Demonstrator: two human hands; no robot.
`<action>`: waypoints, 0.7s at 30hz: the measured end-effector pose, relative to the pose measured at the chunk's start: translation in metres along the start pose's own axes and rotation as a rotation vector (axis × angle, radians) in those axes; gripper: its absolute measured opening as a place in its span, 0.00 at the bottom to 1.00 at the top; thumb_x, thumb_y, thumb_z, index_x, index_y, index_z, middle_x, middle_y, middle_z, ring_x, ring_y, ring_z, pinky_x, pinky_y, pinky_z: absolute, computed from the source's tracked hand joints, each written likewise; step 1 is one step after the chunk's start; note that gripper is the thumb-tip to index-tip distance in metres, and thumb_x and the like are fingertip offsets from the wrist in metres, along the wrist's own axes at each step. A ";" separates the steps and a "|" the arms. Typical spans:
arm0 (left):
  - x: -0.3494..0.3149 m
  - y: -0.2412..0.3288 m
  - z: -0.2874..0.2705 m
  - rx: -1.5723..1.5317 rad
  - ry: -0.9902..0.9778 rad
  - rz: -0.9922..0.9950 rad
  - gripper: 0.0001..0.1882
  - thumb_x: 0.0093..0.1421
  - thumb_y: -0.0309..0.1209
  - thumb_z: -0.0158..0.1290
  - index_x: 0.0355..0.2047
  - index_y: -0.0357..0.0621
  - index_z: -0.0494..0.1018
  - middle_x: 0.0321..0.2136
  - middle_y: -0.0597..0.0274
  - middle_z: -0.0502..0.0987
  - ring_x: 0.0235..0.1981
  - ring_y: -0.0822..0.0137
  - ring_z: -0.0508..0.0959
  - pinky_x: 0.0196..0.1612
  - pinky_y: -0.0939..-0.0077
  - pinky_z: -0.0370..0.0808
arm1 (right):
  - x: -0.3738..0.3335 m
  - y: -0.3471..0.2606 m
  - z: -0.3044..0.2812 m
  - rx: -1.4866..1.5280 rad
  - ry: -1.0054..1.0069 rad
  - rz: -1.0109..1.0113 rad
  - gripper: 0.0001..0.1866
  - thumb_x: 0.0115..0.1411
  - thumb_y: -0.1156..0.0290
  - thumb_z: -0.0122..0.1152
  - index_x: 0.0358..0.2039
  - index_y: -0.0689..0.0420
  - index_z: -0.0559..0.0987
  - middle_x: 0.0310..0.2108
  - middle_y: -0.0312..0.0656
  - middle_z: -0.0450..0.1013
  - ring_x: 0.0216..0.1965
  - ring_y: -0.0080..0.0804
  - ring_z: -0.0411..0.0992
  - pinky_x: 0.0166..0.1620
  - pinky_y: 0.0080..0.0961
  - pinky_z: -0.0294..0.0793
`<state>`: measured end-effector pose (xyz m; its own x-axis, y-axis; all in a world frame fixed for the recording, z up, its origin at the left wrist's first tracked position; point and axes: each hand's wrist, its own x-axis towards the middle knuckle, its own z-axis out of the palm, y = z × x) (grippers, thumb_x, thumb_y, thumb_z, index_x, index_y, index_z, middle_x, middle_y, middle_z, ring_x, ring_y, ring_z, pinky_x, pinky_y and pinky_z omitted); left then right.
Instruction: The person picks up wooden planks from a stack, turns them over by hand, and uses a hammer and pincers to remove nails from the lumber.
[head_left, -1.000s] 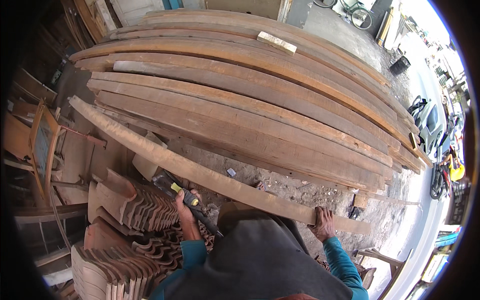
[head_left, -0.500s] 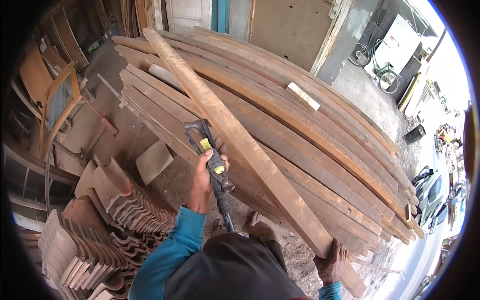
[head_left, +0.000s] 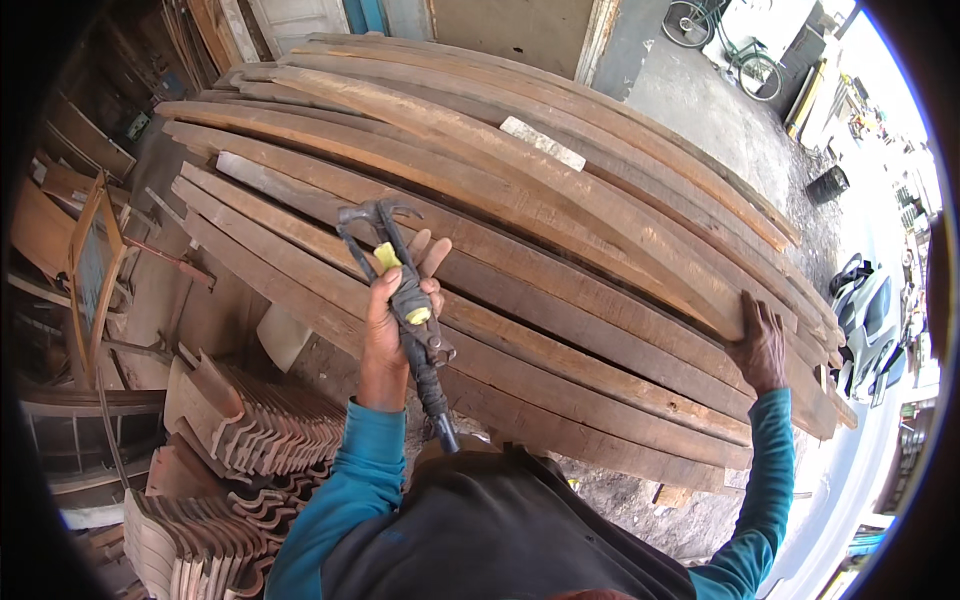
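Note:
My left hand (head_left: pixel 380 328) grips a dark claw-headed metal tool (head_left: pixel 410 298), its forked head upward, its shaft wrapped in black, with yellow-green pieces at the middle. Some fingers of that hand stick out beyond the shaft. My right hand (head_left: pixel 762 348) is on the near right part of a long wooden beam (head_left: pixel 430 118), its fingers over the top face. The beam lies slantwise over a broad stack of brown planks (head_left: pixel 600 335). A short pale wood block (head_left: pixel 543 143) sits on the planks beyond the beam.
Curved clay roof tiles (head_left: pixel 195 540) stand stacked at the lower left. A wood-framed glass panel (head_left: pixel 93 255) leans farther left. Behind the stack are doors (head_left: pixel 515 30) and, at the upper right, a bicycle (head_left: pixel 735 55). A black bucket (head_left: pixel 827 185) stands on the ground at right.
The beam has swung away from me and lies more along the stack. My right hand has moved forward and right with it. My left hand and the tool have risen slightly leftward.

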<state>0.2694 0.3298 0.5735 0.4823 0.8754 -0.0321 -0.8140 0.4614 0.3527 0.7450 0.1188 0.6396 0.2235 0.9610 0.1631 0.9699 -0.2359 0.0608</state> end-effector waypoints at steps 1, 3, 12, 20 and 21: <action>-0.009 -0.001 0.000 0.040 0.005 0.020 0.39 0.64 0.38 0.54 0.71 0.39 0.52 0.65 0.41 0.64 0.37 0.71 0.78 0.42 0.75 0.80 | 0.013 0.016 0.013 0.004 0.002 0.022 0.40 0.40 0.77 0.65 0.60 0.61 0.70 0.48 0.52 0.73 0.50 0.52 0.71 0.54 0.43 0.68; -0.031 0.006 -0.003 0.152 0.014 0.058 0.41 0.61 0.38 0.55 0.71 0.39 0.53 0.62 0.41 0.69 0.36 0.72 0.76 0.39 0.76 0.77 | 0.028 0.048 0.041 0.010 0.003 0.037 0.40 0.42 0.75 0.67 0.61 0.60 0.70 0.50 0.51 0.73 0.52 0.52 0.70 0.56 0.42 0.68; -0.121 0.032 -0.008 0.187 0.109 0.110 0.40 0.62 0.39 0.57 0.71 0.44 0.53 0.51 0.61 0.73 0.37 0.73 0.70 0.41 0.77 0.73 | 0.033 0.081 0.009 0.257 0.374 0.192 0.29 0.57 0.63 0.71 0.58 0.56 0.76 0.51 0.49 0.77 0.52 0.49 0.75 0.54 0.39 0.75; -0.186 0.006 -0.035 0.192 -0.030 0.049 0.32 0.68 0.35 0.52 0.69 0.43 0.54 0.41 0.62 0.66 0.42 0.68 0.71 0.49 0.67 0.75 | -0.141 -0.032 -0.016 0.602 0.192 0.041 0.26 0.59 0.57 0.70 0.52 0.59 0.78 0.42 0.49 0.79 0.42 0.41 0.81 0.45 0.37 0.81; -0.196 -0.001 -0.035 0.246 -0.016 0.033 0.31 0.68 0.36 0.52 0.67 0.42 0.56 0.40 0.62 0.65 0.41 0.68 0.70 0.48 0.68 0.75 | -0.176 -0.042 -0.020 0.687 0.109 0.094 0.24 0.59 0.58 0.69 0.51 0.59 0.78 0.41 0.50 0.79 0.41 0.42 0.81 0.44 0.36 0.81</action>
<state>0.1639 0.1626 0.5470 0.4635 0.8861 -0.0031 -0.7271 0.3823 0.5703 0.6627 -0.0433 0.6276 0.3330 0.9127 0.2368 0.7967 -0.1379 -0.5885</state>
